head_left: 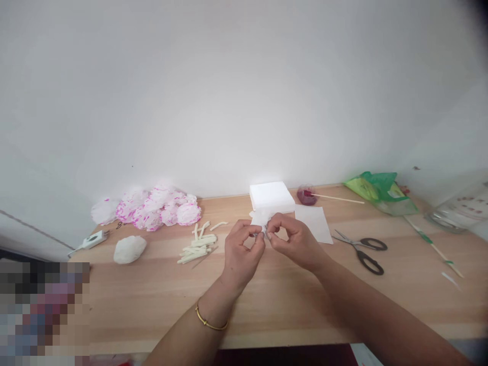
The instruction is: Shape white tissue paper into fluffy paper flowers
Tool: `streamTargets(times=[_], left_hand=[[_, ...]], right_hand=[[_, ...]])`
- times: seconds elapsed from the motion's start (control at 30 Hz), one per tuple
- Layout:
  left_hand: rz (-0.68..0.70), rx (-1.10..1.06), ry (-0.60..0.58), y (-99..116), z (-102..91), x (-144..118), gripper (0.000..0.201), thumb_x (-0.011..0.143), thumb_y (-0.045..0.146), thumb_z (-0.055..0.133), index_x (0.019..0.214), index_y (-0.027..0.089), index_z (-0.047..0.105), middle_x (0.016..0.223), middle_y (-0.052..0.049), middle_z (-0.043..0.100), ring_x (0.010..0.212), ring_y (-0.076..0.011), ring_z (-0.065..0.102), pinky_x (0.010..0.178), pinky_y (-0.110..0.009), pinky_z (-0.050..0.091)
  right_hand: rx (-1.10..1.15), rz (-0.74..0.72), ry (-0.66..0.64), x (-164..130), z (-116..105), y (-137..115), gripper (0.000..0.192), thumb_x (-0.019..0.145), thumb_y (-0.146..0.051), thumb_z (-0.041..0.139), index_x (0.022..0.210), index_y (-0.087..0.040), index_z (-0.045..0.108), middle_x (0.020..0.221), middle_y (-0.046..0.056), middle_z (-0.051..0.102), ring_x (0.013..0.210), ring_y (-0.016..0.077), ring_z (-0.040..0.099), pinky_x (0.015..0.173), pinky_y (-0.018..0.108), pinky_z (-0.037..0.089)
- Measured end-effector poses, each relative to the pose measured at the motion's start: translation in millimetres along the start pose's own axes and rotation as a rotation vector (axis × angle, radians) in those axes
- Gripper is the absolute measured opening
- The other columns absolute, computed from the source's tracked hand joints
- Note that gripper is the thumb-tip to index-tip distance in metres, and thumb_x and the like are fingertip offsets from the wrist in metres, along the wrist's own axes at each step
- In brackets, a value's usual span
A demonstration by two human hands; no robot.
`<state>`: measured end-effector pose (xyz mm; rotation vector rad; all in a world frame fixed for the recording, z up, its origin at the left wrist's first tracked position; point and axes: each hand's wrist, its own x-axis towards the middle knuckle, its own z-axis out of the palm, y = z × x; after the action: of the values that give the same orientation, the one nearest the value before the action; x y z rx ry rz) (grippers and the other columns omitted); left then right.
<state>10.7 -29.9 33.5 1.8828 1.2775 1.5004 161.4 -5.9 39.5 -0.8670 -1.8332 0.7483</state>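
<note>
Tissue piece [261,217]: small, white, crumpled, held above the surface [267,300] at frame centre, just in front of the white tissue stack [272,196]. Both hands were on it. Left hand [241,250] pinched its near-left edge between thumb and fingertips, other fingers curled in. Right hand [295,238] pinched the right side the same way, fingertips nearly touching the left hand's. Both hands were closed on the piece and raised off the surface, not resting on it. A gold bangle [211,321] sat on the left wrist.

Around it:
- flat white sheet [314,221] lay on the surface just right of the hands, beside the stack.
- scissors [362,250], black handles, lay further right, blades pointing toward the sheet.
- small clear container with dark red content [306,195] sat right of the stack near the wall, with a thin wooden stick [337,199] leading right from it.
- green plastic bag [379,191] was at the far right near the wall; a long stick with green wrapping [433,246] lay in front of it.
- cluster of short cream sticks [198,245] lay left of the hands.
- white crumpled ball [130,249] lay further left.
- pile of pink-edged white paper flowers [152,207] sat against the wall at left.
- small white tool [90,240] lay at the surface's left edge; couldn't tell what type.

Bottom-left corner of the view was pixelated, contents unreadable.
</note>
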Motion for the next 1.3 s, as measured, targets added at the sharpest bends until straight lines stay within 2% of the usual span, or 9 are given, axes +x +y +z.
streamTargets(times=[0.3, 0.53, 0.7, 1.0, 1.17, 1.3], left_hand=[[-0.016, 0.014, -0.018, -0.7, 0.5, -0.7, 0.013, 0.078, 0.012, 0.055, 0.079, 0.019, 0.066, 0.084, -0.003, 0.061, 0.079, -0.0144, 0.058, 0.073, -0.026, 0.044], [0.050, 0.018, -0.017, -3.1, 2.2, -2.1, 0.014, 0.080, 0.012, 0.055, 0.084, 0.019, 0.067, 0.085, -0.004, 0.061, 0.081, -0.0143, 0.058, 0.073, -0.026, 0.044], [0.050, 0.014, -0.013, -3.0, 2.4, -1.7, 0.015, 0.079, 0.011, 0.055, 0.083, 0.018, 0.067, 0.085, -0.004, 0.062, 0.081, -0.0139, 0.059, 0.073, -0.025, 0.044], [-0.043, -0.003, -0.025, -2.1, 0.0, -1.3, 0.014, 0.080, 0.014, 0.054, 0.080, 0.018, 0.067, 0.084, -0.003, 0.062, 0.080, -0.0140, 0.058, 0.074, -0.026, 0.044], [-0.127, -0.077, -0.018, -5.1, 0.2, 1.1, 0.013, 0.079, 0.015, 0.054, 0.081, 0.019, 0.067, 0.085, -0.004, 0.062, 0.080, -0.0142, 0.058, 0.073, -0.025, 0.045], [-0.147, -0.122, -0.013, -5.1, 0.3, 1.6, 0.012, 0.080, 0.019, 0.055, 0.081, 0.019, 0.067, 0.087, -0.004, 0.062, 0.083, -0.0145, 0.058, 0.074, -0.025, 0.045]], right_hand=[[-0.050, 0.033, 0.010, -0.7, 0.2, -2.9, 0.010, 0.072, -0.010, 0.053, 0.069, -0.020, 0.051, 0.069, -0.002, 0.053, 0.067, 0.0125, 0.048, 0.063, 0.026, 0.040], [-0.086, 0.048, -0.007, -0.5, 0.5, -4.6, 0.012, 0.071, -0.008, 0.053, 0.067, -0.019, 0.049, 0.068, -0.003, 0.051, 0.066, 0.0119, 0.047, 0.063, 0.025, 0.038], [-0.063, 0.070, -0.007, 0.0, -0.1, -4.0, 0.012, 0.071, -0.009, 0.052, 0.067, -0.019, 0.048, 0.068, -0.003, 0.049, 0.066, 0.0114, 0.046, 0.063, 0.024, 0.037], [0.055, 0.156, 0.007, -0.9, -1.2, -1.2, 0.010, 0.074, -0.012, 0.053, 0.069, -0.019, 0.049, 0.070, -0.003, 0.049, 0.069, 0.0119, 0.046, 0.066, 0.025, 0.037], [0.131, 0.239, 0.067, -1.1, -3.0, 6.0, 0.007, 0.079, -0.018, 0.053, 0.072, -0.019, 0.051, 0.071, -0.002, 0.049, 0.069, 0.0124, 0.046, 0.065, 0.025, 0.037], [0.120, 0.235, 0.057, -1.2, -2.3, 7.3, 0.007, 0.079, -0.019, 0.055, 0.073, -0.019, 0.052, 0.072, -0.002, 0.050, 0.071, 0.0127, 0.047, 0.067, 0.026, 0.038]])
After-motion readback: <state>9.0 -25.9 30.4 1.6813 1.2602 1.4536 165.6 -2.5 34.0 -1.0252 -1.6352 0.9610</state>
